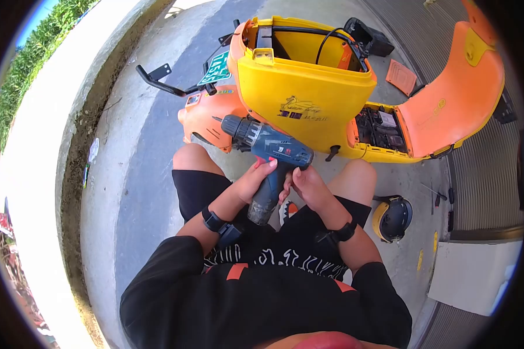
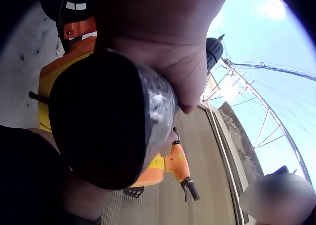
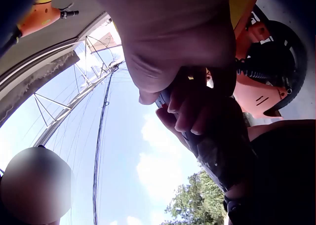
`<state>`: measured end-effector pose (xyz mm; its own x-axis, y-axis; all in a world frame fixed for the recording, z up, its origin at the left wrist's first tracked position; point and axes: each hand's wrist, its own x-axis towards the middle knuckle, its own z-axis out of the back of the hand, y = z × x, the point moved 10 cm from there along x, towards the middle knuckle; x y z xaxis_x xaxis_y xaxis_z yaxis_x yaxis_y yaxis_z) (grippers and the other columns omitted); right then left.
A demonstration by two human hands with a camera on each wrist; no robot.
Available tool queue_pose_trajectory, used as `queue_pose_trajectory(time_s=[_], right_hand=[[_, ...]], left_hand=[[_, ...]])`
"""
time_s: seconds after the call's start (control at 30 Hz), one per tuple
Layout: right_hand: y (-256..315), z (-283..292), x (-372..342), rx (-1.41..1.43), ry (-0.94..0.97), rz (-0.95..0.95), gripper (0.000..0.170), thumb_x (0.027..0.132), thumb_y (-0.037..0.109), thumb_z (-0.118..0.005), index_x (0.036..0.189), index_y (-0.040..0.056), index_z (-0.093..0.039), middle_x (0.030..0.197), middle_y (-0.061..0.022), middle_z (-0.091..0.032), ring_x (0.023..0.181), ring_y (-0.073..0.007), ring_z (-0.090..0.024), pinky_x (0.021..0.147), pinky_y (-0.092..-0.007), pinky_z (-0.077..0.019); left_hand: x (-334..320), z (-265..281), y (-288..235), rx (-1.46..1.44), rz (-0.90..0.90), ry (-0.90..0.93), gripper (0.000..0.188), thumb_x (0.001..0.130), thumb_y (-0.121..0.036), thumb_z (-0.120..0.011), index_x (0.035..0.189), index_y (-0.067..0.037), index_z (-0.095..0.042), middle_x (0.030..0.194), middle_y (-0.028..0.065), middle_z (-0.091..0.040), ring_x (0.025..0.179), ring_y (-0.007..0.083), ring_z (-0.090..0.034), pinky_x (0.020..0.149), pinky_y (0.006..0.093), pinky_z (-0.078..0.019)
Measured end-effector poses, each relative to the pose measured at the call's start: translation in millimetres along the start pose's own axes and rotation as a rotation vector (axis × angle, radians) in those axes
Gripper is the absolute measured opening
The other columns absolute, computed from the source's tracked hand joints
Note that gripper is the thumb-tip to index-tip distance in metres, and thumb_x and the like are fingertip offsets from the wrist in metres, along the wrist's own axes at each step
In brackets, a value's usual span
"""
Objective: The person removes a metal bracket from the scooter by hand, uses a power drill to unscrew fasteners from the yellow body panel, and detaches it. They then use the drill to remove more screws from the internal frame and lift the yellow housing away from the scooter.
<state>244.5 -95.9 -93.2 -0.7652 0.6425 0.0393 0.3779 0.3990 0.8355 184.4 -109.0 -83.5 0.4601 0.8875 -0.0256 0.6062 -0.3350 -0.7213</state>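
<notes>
A dark blue cordless drill [image 1: 281, 149] is held in front of the body, its bit pointing up and left in the head view. My left hand [image 1: 252, 181] grips the handle, thumb near the red trigger. At the rear of the drill body my right hand [image 1: 312, 189] holds on with its thumb against the housing; its other fingers are partly hidden. The drill's scuffed battery base [image 2: 101, 121] fills much of the left wrist view. Several curled fingers [image 3: 183, 117] show around the handle in the right wrist view.
A yellow and orange scooter [image 1: 308, 81] lies ahead with its seat compartment open and a battery bay [image 1: 382, 129] exposed. An orange panel [image 1: 400, 77] lies beyond it. A yellow helmet [image 1: 392, 218] and screwdrivers [image 1: 437, 199] are on the right. A concrete curb [image 1: 78, 139] runs along the left.
</notes>
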Motion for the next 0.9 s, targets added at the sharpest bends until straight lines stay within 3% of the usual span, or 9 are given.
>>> queue_pose_trajectory(time_s=[0.07, 0.2, 0.33, 0.47, 0.57, 0.6, 0.63, 0.7, 0.9], right_hand=[[-13, 15, -4, 0.021, -0.149, -0.151, 0.041, 0.099, 0.042, -0.053, 0.119, 0.006, -0.049, 0.075, -0.004, -0.055, 0.068, -0.0212, -0.064, 0.062, -0.0396, -0.0568], [-17, 23, 3, 0.115, -0.274, -0.117, 0.037, 0.099, 0.04, -0.054, 0.115, 0.0071, -0.053, 0.072, -0.0027, -0.054, 0.059, -0.0124, -0.056, 0.052, -0.033, -0.053], [-25, 35, 13, 0.149, -0.269, -0.088, 0.04, 0.098, 0.044, -0.054, 0.116, 0.0079, -0.053, 0.075, -0.0022, -0.055, 0.059, -0.0115, -0.053, 0.048, -0.0302, -0.0497], [-26, 46, 15, 0.189, -0.37, -0.056, 0.049, 0.095, 0.05, -0.057, 0.12, 0.009, -0.053, 0.087, -0.0022, -0.06, 0.06, -0.0108, -0.052, 0.046, -0.0276, -0.047], [-30, 49, 20, 0.237, -0.348, -0.085, 0.051, 0.092, 0.05, -0.061, 0.122, 0.0098, -0.052, 0.092, -0.0026, -0.061, 0.058, -0.0098, -0.052, 0.043, -0.026, -0.0445], [-33, 48, 22, 0.281, -0.313, -0.113, 0.05, 0.091, 0.049, -0.063, 0.122, 0.0104, -0.052, 0.092, -0.0029, -0.061, 0.056, -0.0089, -0.051, 0.041, -0.0249, -0.042], [-36, 48, 22, 0.285, -0.305, -0.119, 0.05, 0.091, 0.049, -0.063, 0.122, 0.0104, -0.052, 0.092, -0.0029, -0.061, 0.056, -0.0089, -0.051, 0.041, -0.0249, -0.042], [-35, 53, 23, 0.19, -0.337, -0.117, 0.06, 0.09, 0.058, -0.059, 0.126, 0.0111, -0.05, 0.105, -0.0042, -0.062, 0.073, -0.0101, -0.06, 0.046, -0.0259, -0.0445], [-31, 49, 22, 0.152, -0.314, -0.128, 0.06, 0.089, 0.06, -0.058, 0.123, 0.0098, -0.051, 0.095, -0.003, -0.059, 0.063, -0.0115, -0.053, 0.045, -0.0256, -0.043]], left_hand=[[4, 13, 22, -0.077, 0.042, -0.056, 0.056, 0.097, -0.052, -0.045, 0.114, 0.002, -0.051, 0.079, 0.0131, -0.06, 0.062, 0.0216, -0.063, 0.057, 0.0335, -0.055], [11, 28, 22, 0.055, 0.068, -0.075, 0.053, 0.1, -0.049, -0.04, 0.12, -0.001, -0.049, 0.079, 0.0145, -0.062, 0.061, 0.0241, -0.064, 0.058, 0.0331, -0.0552], [19, 41, 15, 0.232, 0.054, -0.17, 0.04, 0.102, -0.037, -0.044, 0.103, 0.001, -0.057, 0.078, 0.0133, -0.066, 0.062, 0.0211, -0.066, 0.061, 0.0324, -0.055], [18, 47, 21, 0.262, 0.069, -0.259, 0.035, 0.102, -0.033, -0.048, 0.1, 0.001, -0.058, 0.075, 0.0115, -0.065, 0.061, 0.0199, -0.065, 0.06, 0.0318, -0.0544], [17, 51, 20, 0.292, 0.097, -0.313, 0.036, 0.101, -0.034, -0.049, 0.099, 0.001, -0.058, 0.074, 0.011, -0.065, 0.06, 0.0195, -0.065, 0.06, 0.0314, -0.0548], [18, 55, 24, 0.323, 0.142, -0.304, 0.032, 0.101, -0.03, -0.048, 0.116, -0.002, -0.052, 0.077, 0.0106, -0.064, 0.061, 0.0199, -0.065, 0.061, 0.0303, -0.0545], [19, 57, 25, 0.324, 0.14, -0.314, 0.032, 0.101, -0.03, -0.048, 0.116, -0.002, -0.052, 0.077, 0.0106, -0.064, 0.061, 0.0199, -0.065, 0.061, 0.0303, -0.0545], [22, 56, 24, 0.299, 0.107, -0.32, 0.036, 0.1, -0.035, -0.051, 0.103, 0.0, -0.057, 0.074, 0.0099, -0.064, 0.059, 0.0189, -0.065, 0.056, 0.0302, -0.0539], [21, 53, 17, 0.284, 0.082, -0.318, 0.033, 0.102, -0.032, -0.047, 0.106, 0.0, -0.054, 0.074, 0.0108, -0.064, 0.058, 0.0202, -0.064, 0.057, 0.0307, -0.053]])
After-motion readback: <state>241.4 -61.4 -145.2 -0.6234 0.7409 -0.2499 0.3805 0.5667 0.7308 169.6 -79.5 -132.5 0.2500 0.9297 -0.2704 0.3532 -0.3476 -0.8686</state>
